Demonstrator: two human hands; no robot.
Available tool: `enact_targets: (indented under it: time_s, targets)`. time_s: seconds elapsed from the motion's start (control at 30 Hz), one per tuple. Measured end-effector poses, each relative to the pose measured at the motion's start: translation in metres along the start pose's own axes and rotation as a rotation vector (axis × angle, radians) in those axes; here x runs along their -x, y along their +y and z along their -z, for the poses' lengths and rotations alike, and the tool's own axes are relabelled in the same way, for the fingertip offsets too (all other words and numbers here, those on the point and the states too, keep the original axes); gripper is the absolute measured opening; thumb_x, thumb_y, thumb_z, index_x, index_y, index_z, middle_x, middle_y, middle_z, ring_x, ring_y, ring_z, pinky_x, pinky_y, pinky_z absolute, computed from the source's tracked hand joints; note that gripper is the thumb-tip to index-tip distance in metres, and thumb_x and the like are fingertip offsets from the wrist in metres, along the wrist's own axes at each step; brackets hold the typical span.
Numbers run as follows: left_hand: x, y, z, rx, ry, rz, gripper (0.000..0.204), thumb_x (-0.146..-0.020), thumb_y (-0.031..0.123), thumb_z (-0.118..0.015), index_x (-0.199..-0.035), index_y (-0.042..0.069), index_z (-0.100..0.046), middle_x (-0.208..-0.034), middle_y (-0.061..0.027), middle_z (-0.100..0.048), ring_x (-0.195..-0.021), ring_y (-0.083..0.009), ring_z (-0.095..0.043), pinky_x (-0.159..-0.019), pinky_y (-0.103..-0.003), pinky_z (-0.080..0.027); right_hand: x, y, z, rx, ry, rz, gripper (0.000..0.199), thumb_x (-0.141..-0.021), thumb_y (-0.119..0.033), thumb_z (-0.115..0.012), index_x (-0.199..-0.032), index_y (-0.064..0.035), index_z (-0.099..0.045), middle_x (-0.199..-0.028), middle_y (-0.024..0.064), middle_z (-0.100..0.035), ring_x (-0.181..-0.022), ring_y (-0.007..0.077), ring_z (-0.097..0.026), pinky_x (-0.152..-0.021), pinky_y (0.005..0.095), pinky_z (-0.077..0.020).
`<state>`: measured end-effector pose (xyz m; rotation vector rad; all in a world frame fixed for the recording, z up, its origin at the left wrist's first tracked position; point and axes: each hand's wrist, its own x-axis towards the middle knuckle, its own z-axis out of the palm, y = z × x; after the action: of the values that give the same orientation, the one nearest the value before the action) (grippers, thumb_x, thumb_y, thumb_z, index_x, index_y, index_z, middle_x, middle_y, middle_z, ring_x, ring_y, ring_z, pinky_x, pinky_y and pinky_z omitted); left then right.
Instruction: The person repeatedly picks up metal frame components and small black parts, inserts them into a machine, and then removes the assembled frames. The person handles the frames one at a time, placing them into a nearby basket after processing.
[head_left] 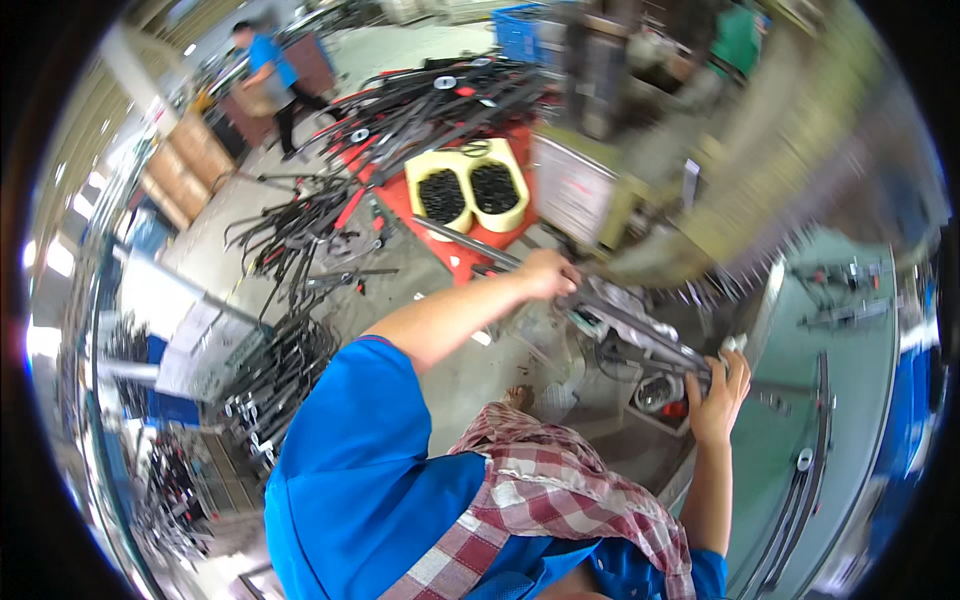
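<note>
Closest to the lens hangs a red-and-white checked cloth draped over a blue shirt, and from there both bare arms reach forward to one long dark metal bar. Its long axis runs on a slant, from the upper left down toward the lower right, and it lies across a cluttered metal bench. Left hand is clenched over the bar's far, upper end, with that arm stretched almost straight and the knuckles up. Right hand grasps the near, lower end, fingers curled round it, wrist bent back and the forearm rising steeply from below; this hand is the nearer to the body. So the bar spans from one grip to the other, held at both ends. Just below the bar, between the hands, sit blurred small parts that I cannot make out. Beyond the left hand stand two cream tubs of black pieces, and further off a heap of black rods on the floor. Another person in blue stands well away.
</note>
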<state>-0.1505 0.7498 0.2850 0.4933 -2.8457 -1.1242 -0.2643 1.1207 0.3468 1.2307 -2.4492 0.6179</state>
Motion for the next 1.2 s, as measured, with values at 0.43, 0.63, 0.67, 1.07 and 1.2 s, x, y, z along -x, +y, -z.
enact_targets:
  time_s: [0.43,0.63,0.67,1.07,1.2]
  targets:
    - [-0.027,-0.01,0.002,0.438,-0.209,0.482,0.018,-0.088,0.029,-0.068,-0.081,0.013,-0.064,-0.067,0.0067,-0.053,-0.058,-0.004,-0.048,-0.049,-0.02,-0.036,0.193,0.296,0.127,0.568,0.093,-0.922,0.034,-0.08,-0.035,-0.07,-0.105,-0.013,-0.065,-0.124,0.0081,-0.052,-0.123,0.0312,-0.042,-0.096,0.048,-0.0377]
    - [-0.014,0.008,0.002,0.475,0.002,0.592,0.016,-0.09,0.027,-0.067,-0.088,0.011,-0.067,-0.072,0.0051,-0.059,-0.063,-0.0036,-0.051,-0.054,-0.018,-0.037,0.28,0.401,0.178,0.559,-0.083,-1.656,0.059,-0.086,-0.059,-0.052,-0.127,-0.0182,-0.055,-0.141,0.0099,-0.045,-0.133,0.0313,-0.036,-0.107,0.0529,-0.0261]
    - [-0.011,0.008,0.001,0.472,0.055,0.622,0.016,-0.088,0.025,-0.069,-0.088,0.009,-0.068,-0.072,0.0041,-0.059,-0.062,-0.0048,-0.051,-0.054,-0.02,-0.038,0.284,0.405,0.178,0.554,-0.072,-1.685,0.061,-0.086,-0.062,-0.049,-0.128,-0.0176,-0.054,-0.141,0.0106,-0.045,-0.133,0.0313,-0.037,-0.108,0.0531,-0.0249]
    - [-0.001,0.055,-0.031,0.17,0.16,0.317,0.022,-0.085,0.019,-0.071,-0.084,-0.003,-0.068,-0.066,0.0028,-0.056,-0.057,-0.0064,-0.047,-0.053,-0.024,-0.038,0.449,0.314,0.176,0.718,0.02,-1.661,0.066,-0.092,-0.063,-0.032,-0.109,-0.0099,-0.066,-0.113,0.0112,-0.065,-0.111,0.0332,-0.054,-0.097,0.0497,-0.0333]
    - [0.026,0.014,-0.039,0.064,0.622,0.375,0.049,-0.091,0.043,-0.06,-0.077,-0.004,-0.06,-0.07,-0.0045,-0.056,-0.062,-0.0143,-0.048,-0.059,-0.033,-0.04,0.503,0.223,0.223,0.541,-0.069,-2.037,0.078,-0.092,-0.069,-0.017,-0.108,-0.0138,-0.07,-0.114,0.016,-0.066,-0.106,0.0376,-0.06,-0.092,0.0475,-0.0419]
